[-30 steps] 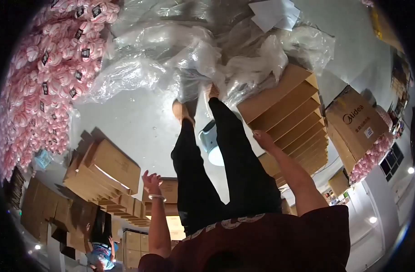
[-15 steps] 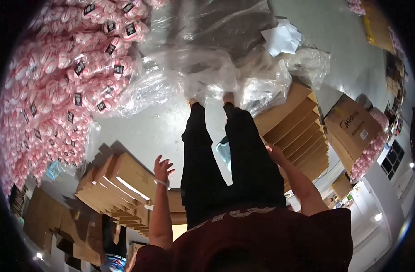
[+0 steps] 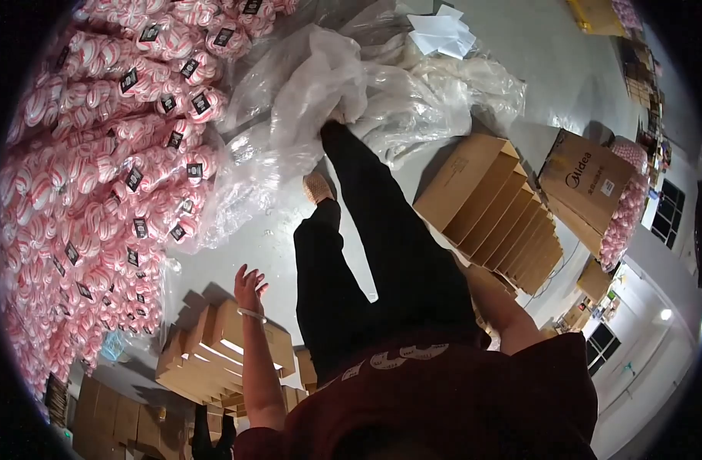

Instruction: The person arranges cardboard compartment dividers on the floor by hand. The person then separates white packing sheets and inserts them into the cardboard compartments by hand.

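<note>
My left hand [image 3: 251, 285] hangs in the air with its fingers apart and nothing in it, a light band around its wrist. Below it stands a stack of brown cardboard cartons [image 3: 230, 331]. My right hand is mostly hidden behind my thigh; only the right forearm [image 3: 498, 300] shows clearly, close to a row of nested open cartons [image 3: 473, 188]. Crumpled clear plastic sheeting [image 3: 312, 84] lies on the floor around my forward foot. To the left rises a large pile of pink-and-white striped bundles [image 3: 98, 184] in clear wrap with black labels.
White papers [image 3: 441, 32] lie on the plastic at the back. A Midea carton [image 3: 585, 184] stands on the right, with pink bags beside it. Another person's dark-clad legs [image 3: 211, 433] appear at lower left, near more cardboard [image 3: 109, 418]. Grey floor [image 3: 546, 46] shows at upper right.
My feet have gone from side by side to a stride, one foot forward in the plastic. The left hand has moved left and stays open. The right hand has slipped behind my thigh.
</note>
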{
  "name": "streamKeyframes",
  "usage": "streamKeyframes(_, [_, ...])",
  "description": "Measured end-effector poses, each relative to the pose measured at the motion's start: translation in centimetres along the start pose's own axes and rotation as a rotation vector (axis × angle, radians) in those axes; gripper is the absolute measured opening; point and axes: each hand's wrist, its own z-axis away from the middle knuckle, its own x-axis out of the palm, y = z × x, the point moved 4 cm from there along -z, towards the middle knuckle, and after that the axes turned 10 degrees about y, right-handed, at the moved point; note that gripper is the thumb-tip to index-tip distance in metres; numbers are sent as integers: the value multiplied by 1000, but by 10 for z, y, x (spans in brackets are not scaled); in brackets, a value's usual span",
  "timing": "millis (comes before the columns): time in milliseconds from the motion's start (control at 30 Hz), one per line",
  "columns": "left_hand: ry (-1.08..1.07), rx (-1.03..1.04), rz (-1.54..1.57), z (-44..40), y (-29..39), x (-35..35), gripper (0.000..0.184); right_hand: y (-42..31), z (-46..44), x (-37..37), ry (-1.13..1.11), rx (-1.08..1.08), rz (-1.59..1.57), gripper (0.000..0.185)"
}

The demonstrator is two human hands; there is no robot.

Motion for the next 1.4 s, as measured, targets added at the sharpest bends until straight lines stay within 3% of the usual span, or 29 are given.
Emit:
streamKeyframes(33, [-34,-11,-6,6,-6,4,44,-2,9,7,-4,8,2,36])
streamKeyframes(100, [-92,-47,-38,18,-26,8,43,-6,24,22,-20,135,-311,36])
streamKeyframes(133, [-90,-83,-58,26,-39,9,43,-14,36,24,-19,155,-284,37])
streamKeyframes(233, [-72,-178,-107,49,-75,9,44,27,32,3,-8,-96,-34,37])
streamKeyframes(300, [-62,-233,-144,54,-103,9,46,71,16,-11,94,126,30,30])
streamKeyframes(467, [-30,-287,-175,38,-131,1,51,58,8,-18,73,106,-46,26])
streamKeyframes(633, [13,-239,-118,20,-91,6,52,45,11,-27,81,-58,123,30])
streamKeyframes(733, [33,-175,-73,23,-50,24,57,52,-14,-40,-87,85,-96,27])
streamKeyframes(767, [41,-144,-51,23,-42,29,58,28,-16,-47,-55,281,-103,23])
streamKeyframes(833, [46,-98,-37,26,-33,34,69,-41,-13,-57,97,469,-68,17])
streamKeyframes(900, [177,-49,-18,39,-8,44,76,-93,-27,-68,261,417,26,16])
streamKeyframes(933, [82,-40,10,17,-32,30,80,-111,-38,-75,300,379,79,17])
streamKeyframes(1000, [164,-206,89,23,-18,37,81,-128,-67,-92,233,325,-36,18])
streamKeyframes(1100, [254,-298,208,18,-40,28,82,-167,-110,-110,345,170,-22,20])
streamKeyframes(1167, [288,-323,177,31,-41,35,82,-179,-167,-139,279,102,-150,23])
streamKeyframes(1200, [235,-204,132,33,-52,32,80,-196,-177,-141,235,84,-262,24])
streamKeyframes(1267, [203,-50,17,54,-52,49,73,-238,-176,-137,480,-116,-283,27])
streamKeyframes(1333, [12,258,-366,93,-48,88,69,-264,-210,-153,721,-140,-150,44])
streamKeyframes(1400, [-58,112,-152,133,-56,124,73,-288,-242,-163,750,-139,123,61])
